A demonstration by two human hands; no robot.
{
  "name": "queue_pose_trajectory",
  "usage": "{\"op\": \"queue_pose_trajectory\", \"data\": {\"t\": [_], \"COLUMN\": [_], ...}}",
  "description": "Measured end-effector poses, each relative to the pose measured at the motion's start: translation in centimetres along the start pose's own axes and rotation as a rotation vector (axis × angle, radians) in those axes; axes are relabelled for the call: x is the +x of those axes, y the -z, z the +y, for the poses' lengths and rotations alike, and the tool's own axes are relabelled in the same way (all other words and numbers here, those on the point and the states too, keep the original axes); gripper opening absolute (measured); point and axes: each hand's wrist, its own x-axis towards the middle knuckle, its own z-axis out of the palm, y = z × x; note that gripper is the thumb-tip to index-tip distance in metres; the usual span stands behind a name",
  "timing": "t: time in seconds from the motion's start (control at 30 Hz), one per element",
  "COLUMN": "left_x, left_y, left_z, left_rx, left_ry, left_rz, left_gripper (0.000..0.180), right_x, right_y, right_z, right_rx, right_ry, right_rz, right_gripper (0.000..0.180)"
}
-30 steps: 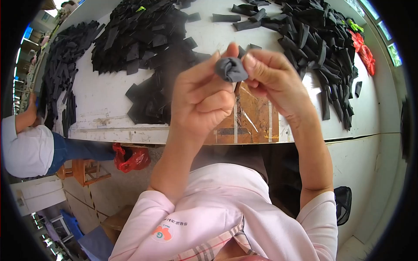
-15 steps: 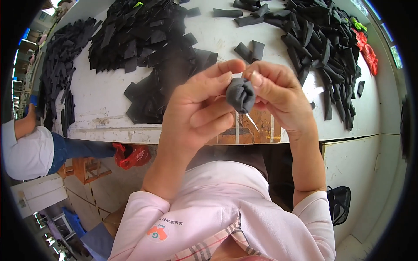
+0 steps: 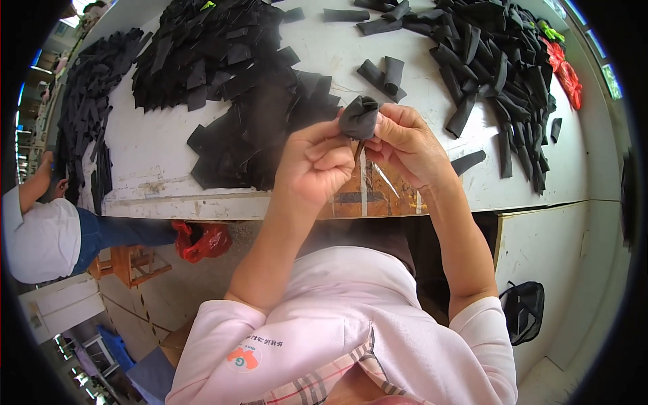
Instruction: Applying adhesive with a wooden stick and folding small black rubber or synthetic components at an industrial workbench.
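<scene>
Between my two hands, above the table's near edge, is a bunched black fabric piece [image 3: 360, 118] with folds at its top. My left hand [image 3: 312, 165] pinches its left side, the other fingers curled in. On its right side, the thumb and fingers of my right hand [image 3: 410, 145] grip it. Below the hands a thin, pointed metal tool [image 3: 386, 179] shows over a brown wooden board [image 3: 398, 202]; its upper part is partly hidden. Beside my right wrist lies a dark fabric strip [image 3: 468, 162].
Flat black fabric pieces [image 3: 236, 145] pile up on the left of the white table [image 3: 152, 162]. Black fabric tubes [image 3: 496, 74] heap on the right, near a red plastic bag [image 3: 565, 74]. Another person [image 3: 47, 233] works at far left, beside a wooden stool [image 3: 135, 263].
The fabric piece has risen a little away from me and turned, so its folds now face upward. My left hand's fingers have curled in. A dark strip beside my right wrist has come into view.
</scene>
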Motion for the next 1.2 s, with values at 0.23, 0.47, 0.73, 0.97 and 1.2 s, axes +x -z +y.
{"op": "queue_pose_trajectory", "data": {"t": [0.23,0.47,0.73,0.97,1.2], "left_x": [-3.0,-0.5,-0.4,-1.4,-0.1], "left_y": [-1.5,3.7,0.1,1.2,0.1], "left_z": [-4.0,-0.8,-1.6,-2.3,-1.8], "left_rx": [1.0,0.957,1.594,1.256,1.263], "left_ry": [-0.609,-0.499,-1.135,-1.184,-0.729], "left_rz": [-0.317,-0.172,-0.497,-0.432,-0.484], "left_gripper": [0.023,0.034,0.011,0.013,0.011], "right_x": [0.9,0.0,-1.2,-1.4,-1.4], "right_y": [0.8,2.0,0.1,-0.7,0.5], "right_z": [-1.5,3.1,0.4,-1.3,0.6], "right_rx": [-0.204,-0.101,-0.704,-1.598,-1.286], "right_ry": [0.237,0.089,0.498,0.659,0.599], "right_rz": [-0.181,-0.047,0.215,0.056,0.052], "right_gripper": [0.03,0.032,0.033,0.02,0.012]}}
